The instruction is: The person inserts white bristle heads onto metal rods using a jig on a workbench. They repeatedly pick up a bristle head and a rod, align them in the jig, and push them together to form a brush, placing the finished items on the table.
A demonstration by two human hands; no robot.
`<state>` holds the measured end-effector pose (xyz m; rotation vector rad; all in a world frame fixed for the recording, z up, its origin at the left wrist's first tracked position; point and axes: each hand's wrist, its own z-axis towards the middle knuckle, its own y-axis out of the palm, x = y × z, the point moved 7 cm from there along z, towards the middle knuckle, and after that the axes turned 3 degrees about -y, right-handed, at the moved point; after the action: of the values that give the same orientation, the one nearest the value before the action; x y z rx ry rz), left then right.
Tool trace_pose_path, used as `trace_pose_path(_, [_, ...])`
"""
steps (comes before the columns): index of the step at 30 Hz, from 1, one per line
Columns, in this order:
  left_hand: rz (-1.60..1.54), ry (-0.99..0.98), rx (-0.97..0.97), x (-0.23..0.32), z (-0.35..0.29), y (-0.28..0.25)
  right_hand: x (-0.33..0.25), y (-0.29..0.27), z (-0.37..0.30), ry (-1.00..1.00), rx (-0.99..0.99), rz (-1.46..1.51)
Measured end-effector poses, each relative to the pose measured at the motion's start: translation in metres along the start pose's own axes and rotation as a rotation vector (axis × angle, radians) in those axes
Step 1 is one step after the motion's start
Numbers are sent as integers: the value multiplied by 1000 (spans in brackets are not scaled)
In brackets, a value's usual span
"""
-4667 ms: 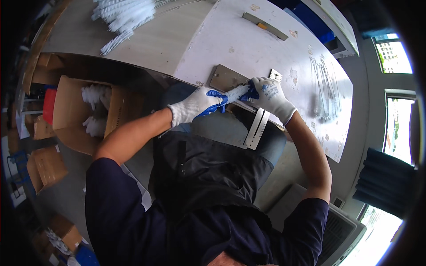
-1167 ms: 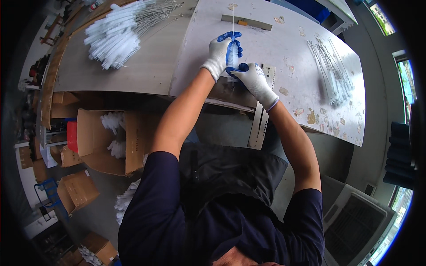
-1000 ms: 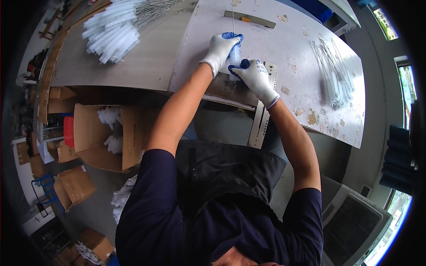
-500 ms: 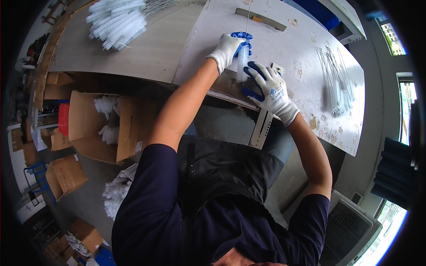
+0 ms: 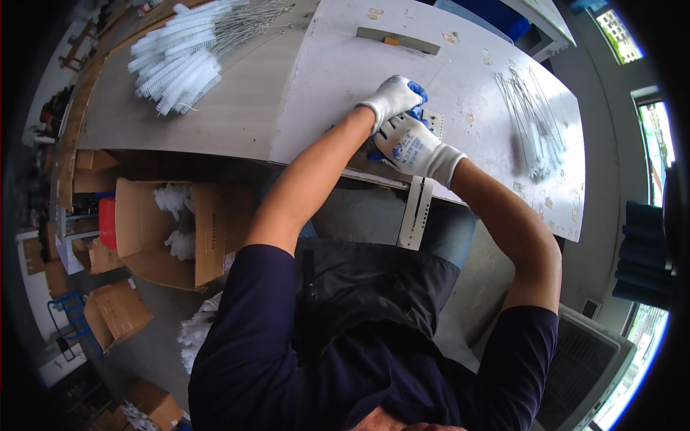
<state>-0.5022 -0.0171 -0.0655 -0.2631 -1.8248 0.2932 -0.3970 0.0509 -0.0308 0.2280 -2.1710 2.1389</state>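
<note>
My left hand (image 5: 397, 99), in a white glove with blue palm, is closed over the near part of the table. The white wire-handled tube brush that it gripped half a second ago is now almost wholly hidden by the gloves. Right below and against it, my right hand (image 5: 411, 146) in a matching glove has its fingers curled; what lies inside them is hidden. Beside the hands, a perforated metal plate (image 5: 434, 122) shows at the table's front. Another slotted metal strip (image 5: 415, 214) hangs down from the table edge.
A heap of white tube brushes (image 5: 176, 65) lies on the left tabletop. Fewer wire-handled brushes (image 5: 535, 136) lie at the right. A metal bar (image 5: 417, 44) rests farther back. Below left stands an open cardboard box (image 5: 154, 251) with brushes inside; another carton (image 5: 118, 312) sits on the floor.
My hands have come together; the right has closed up against the left, which has moved nearer and slightly right. The brush, visible before, is now covered. The whole view has shifted slightly.
</note>
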Motion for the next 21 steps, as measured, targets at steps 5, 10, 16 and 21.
trace_pose_path(5, [39,160,339,0,-25,-38,-14,-18,-1,260,-257,63])
trace_pose_path(10, [-608,78,547,-41,-179,-53,-20,-18,-9,558,-345,226])
trace_pose_path(16, [-986,-174,41,-70,-240,62,-27,-16,-7,732,-254,357])
trace_pose_path(21, [-1446,-149,11,-54,-221,113,-29,-26,-8,868,-205,401])
